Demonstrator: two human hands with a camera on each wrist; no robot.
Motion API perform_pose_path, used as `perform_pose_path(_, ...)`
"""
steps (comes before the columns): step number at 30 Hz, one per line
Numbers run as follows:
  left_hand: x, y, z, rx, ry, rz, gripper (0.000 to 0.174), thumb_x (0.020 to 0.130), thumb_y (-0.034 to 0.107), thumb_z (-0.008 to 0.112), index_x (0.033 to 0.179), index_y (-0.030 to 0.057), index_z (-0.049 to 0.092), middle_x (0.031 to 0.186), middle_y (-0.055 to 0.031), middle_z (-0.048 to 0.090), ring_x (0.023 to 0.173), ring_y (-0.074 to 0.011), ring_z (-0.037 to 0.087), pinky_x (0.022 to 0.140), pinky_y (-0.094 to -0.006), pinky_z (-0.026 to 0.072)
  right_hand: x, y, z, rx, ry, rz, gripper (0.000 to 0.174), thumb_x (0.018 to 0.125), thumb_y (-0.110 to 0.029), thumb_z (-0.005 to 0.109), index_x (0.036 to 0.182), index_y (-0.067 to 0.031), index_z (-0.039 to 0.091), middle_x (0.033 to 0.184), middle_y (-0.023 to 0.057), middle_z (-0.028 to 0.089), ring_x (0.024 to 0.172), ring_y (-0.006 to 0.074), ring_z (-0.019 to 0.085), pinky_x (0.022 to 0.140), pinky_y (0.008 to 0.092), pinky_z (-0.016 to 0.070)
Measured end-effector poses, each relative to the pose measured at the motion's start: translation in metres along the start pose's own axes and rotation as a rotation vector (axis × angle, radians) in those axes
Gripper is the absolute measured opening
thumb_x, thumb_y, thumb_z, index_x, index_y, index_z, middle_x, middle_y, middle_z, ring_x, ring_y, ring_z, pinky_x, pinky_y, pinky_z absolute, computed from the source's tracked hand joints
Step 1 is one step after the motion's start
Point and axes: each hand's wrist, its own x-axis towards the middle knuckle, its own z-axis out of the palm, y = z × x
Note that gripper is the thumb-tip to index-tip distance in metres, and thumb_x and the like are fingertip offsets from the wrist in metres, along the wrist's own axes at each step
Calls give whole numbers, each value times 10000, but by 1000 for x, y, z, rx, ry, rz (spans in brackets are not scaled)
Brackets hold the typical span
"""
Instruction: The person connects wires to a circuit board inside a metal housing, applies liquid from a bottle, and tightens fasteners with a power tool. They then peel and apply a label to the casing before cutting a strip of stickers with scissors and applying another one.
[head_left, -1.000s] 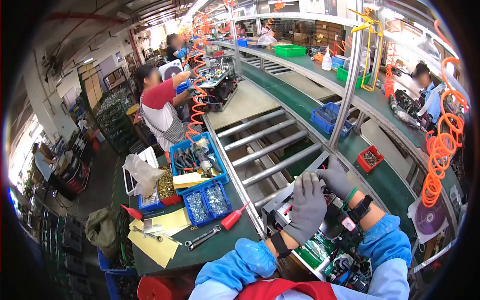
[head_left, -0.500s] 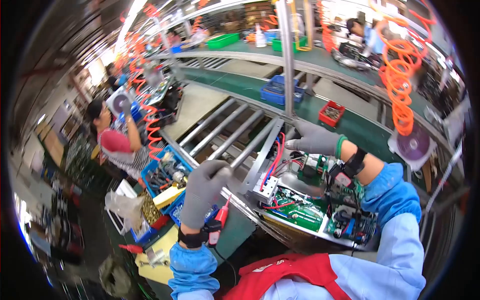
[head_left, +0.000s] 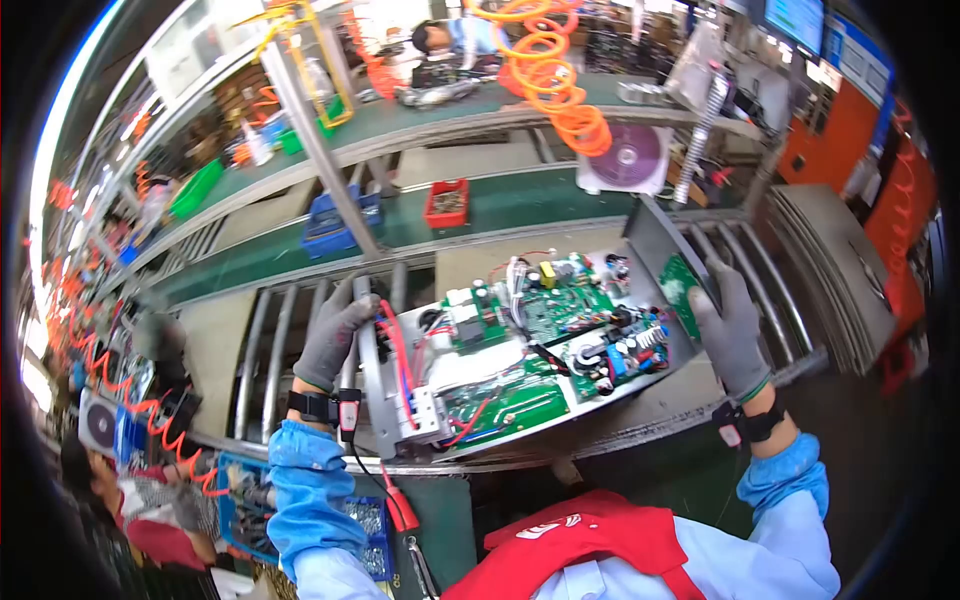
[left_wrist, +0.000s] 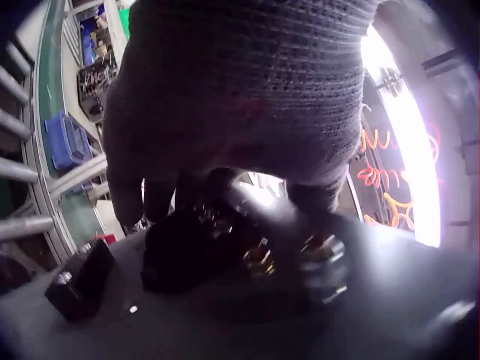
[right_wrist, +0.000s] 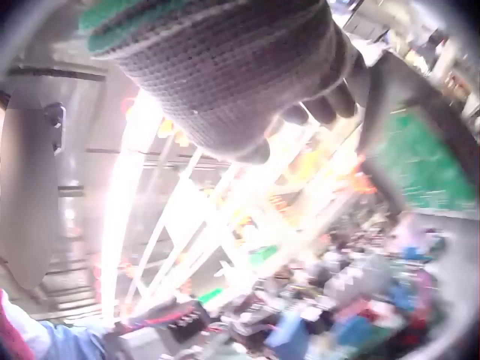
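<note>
An open metal chassis packed with green circuit boards (head_left: 535, 395) and wires lies across the roller conveyor in the head view. My gloved left hand (head_left: 332, 338) grips its grey left end panel (head_left: 372, 375), with the thumb over the top edge. At the opposite end, my gloved right hand (head_left: 732, 335) holds the right end panel (head_left: 648, 235), thumb on the inner side near a small green board (head_left: 680, 290). Brass-coloured fittings (left_wrist: 259, 259) and a black block (left_wrist: 81, 279) show on the panel's outer face in the left wrist view. The right wrist view is blurred.
Steel rollers (head_left: 282, 350) extend past both chassis ends. Beyond them stand a red bin (head_left: 447, 222) and a blue bin (head_left: 335, 242). A red bottle (head_left: 402, 510) and a wrench (head_left: 420, 570) lie on the green bench in front. Orange coiled hoses (head_left: 560, 90) hang overhead.
My left hand has gone from above the side bench to the chassis's left panel, and my right hand to its right panel. The chassis has turned more crosswise. The head view has swung right.
</note>
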Motion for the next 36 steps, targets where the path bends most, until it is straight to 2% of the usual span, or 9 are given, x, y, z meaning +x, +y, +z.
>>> perform_pose_path(1,5,5,17,-152,27,-4,534,889,288,688,1333,21,561,1136,-48,655,832,-99,614,740,-265,531,-19,23,3,38,65,25,433,964,-217,619,1279,75,562,1182,244,615,1113,352,614,969,413,481)
perform_pose_path(3,7,8,23,-262,2,-62,492,866,218,662,1305,7,591,1047,-30,626,914,-100,591,823,-260,482,-46,35,13,180,119,69,430,1014,-236,556,1283,100,551,1230,252,584,1177,358,575,1012,412,451)
perform_pose_path(10,24,-31,14,-294,37,23,489,881,338,662,1229,7,569,1154,-139,650,931,-214,666,810,-334,569,-29,69,65,69,475,-24,343,1044,-195,480,1197,91,588,1086,196,601,1009,319,583,922,410,467)
perform_pose_path(15,-1,-19,27,-306,169,-80,443,816,265,694,1132,-25,583,1090,-187,688,855,-230,687,792,-366,570,30,103,91,143,400,-56,287,1032,-135,449,1160,70,605,1051,179,621,960,283,606,874,374,489)
perform_pose_path(22,-48,-10,122,-208,632,4,439,797,311,609,1102,-4,600,980,-107,649,818,-154,612,786,-301,509,140,167,170,464,307,-108,325,1056,-201,466,1212,46,608,1146,133,653,1067,208,590,973,339,454)
perform_pose_path(28,-53,-13,141,-357,778,95,485,787,278,669,1150,-37,600,1019,-137,675,843,-213,670,737,-305,560,139,168,175,574,230,-4,336,1035,-161,473,1255,54,608,1197,158,649,1128,235,596,1010,360,448)
perform_pose_path(31,-65,-13,132,-170,729,-3,521,900,379,644,1205,-41,594,1015,-119,674,850,-190,668,768,-298,561,134,175,179,618,221,40,351,1028,-139,469,1271,81,594,1242,180,629,1162,257,586,1035,369,435)
perform_pose_path(33,-81,-23,132,-213,897,-86,467,1037,412,495,1195,-15,598,976,-70,670,808,-143,640,755,-282,554,135,175,178,559,220,55,362,1029,-122,460,1299,84,585,1276,181,619,1194,266,574,1063,377,418)
perform_pose_path(36,-153,-74,99,-166,964,-244,433,1038,372,493,1139,-29,621,979,-57,681,769,-138,612,688,-280,516,135,179,178,568,197,118,393,1042,-154,461,1340,78,570,1324,171,609,1208,249,570,1053,354,420)
